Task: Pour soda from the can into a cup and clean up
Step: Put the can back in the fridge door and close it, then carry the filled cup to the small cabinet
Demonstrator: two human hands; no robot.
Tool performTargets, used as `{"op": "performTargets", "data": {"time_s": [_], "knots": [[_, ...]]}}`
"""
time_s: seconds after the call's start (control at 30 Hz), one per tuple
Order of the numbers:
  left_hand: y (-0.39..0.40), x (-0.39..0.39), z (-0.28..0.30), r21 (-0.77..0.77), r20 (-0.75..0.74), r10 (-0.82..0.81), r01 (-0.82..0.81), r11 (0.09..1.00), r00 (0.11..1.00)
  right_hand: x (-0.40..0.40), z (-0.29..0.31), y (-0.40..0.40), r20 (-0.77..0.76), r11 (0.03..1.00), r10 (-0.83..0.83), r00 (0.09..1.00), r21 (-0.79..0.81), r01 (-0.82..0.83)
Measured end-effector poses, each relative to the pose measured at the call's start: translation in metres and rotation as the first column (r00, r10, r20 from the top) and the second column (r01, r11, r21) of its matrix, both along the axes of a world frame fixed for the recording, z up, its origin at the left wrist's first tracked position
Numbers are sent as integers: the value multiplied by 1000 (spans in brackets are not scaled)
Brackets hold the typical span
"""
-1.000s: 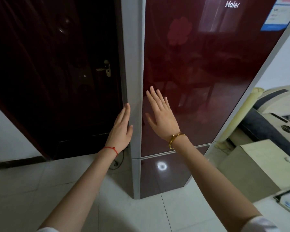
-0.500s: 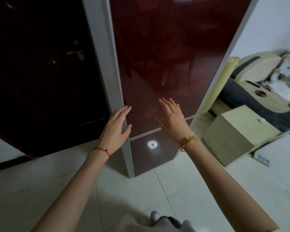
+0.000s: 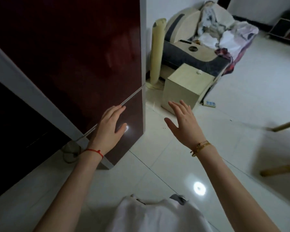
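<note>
Reaching forward, the left hand (image 3: 110, 127) has its fingers (image 3: 115, 110) straight and close together, lying over the dark red refrigerator door (image 3: 74, 52) right at the silver seam between upper and lower doors; whether they actually touch the glossy surface is hard to tell from this angle. A red string bracelet (image 3: 94, 151) circles that wrist. The right hand (image 3: 184, 122) is held out over the white tiled floor (image 3: 157, 164), fingers spread and relaxed, thumb splayed to the side, holding nothing; a gold bracelet (image 3: 200, 148) sits on its wrist. Neither the soda can nor a cup appears anywhere in view.

Just right of the refrigerator a pale cylindrical stand (image 3: 156, 52) leans in the corner, and beside it a cream box-shaped cabinet (image 3: 184, 87) stands on the floor. Behind that is a cream and dark grey chair (image 3: 187, 52) heaped with crumpled clothes (image 3: 224, 34). At the right edge two blurred wooden legs (image 3: 285, 169) cross the tiles. A white garment (image 3: 157, 215) fills the bottom centre.
</note>
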State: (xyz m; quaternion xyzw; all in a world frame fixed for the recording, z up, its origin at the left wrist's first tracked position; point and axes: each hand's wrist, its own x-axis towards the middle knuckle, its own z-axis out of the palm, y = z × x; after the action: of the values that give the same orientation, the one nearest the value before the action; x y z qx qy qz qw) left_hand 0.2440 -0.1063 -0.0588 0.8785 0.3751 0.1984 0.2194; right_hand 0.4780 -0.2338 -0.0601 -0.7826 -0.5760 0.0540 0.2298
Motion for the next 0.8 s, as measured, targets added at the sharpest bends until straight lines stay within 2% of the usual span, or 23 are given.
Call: {"op": "performTargets", "data": {"time_s": [0.37,0.8], "knots": [[-109,160,-6,-48,21,-284,284,957,959,109,-12,-178,-50,951,-309,950,-24,308],[-271,381,-16,-27,47,-631,633,774,774,244,-11,-400,-51,773,-633,772,-82,629]]}}
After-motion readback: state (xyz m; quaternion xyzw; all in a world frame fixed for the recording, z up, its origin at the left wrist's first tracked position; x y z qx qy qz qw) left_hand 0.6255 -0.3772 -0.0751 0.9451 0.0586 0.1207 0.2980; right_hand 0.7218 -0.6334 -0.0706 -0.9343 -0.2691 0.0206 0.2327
